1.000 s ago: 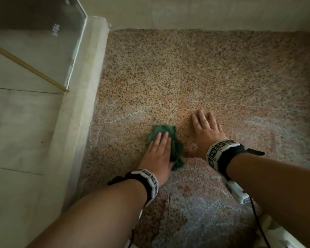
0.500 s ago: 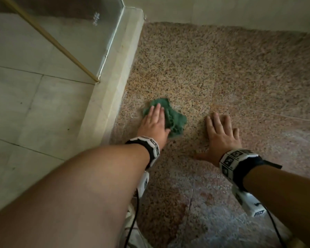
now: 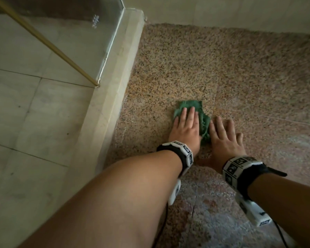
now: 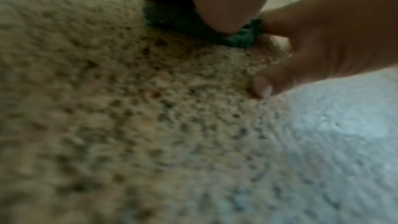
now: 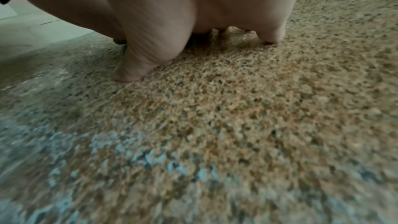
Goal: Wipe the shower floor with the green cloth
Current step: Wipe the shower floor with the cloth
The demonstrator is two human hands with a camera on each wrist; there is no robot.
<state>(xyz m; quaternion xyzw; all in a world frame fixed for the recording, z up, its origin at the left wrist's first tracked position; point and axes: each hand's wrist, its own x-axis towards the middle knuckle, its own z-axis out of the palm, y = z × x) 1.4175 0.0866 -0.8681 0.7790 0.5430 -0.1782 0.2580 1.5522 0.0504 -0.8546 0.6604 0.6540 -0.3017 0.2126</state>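
The left hand (image 3: 186,127), fingers flat on the green cloth (image 3: 195,108), has swept it rightward against the flat, empty right hand (image 3: 224,140); shower floor (image 3: 240,77) wiping continues.

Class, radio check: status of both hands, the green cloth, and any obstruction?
Left hand flat on green cloth, pressing it to shower floor. Right hand flat on floor beside cloth. Nothing blocking.
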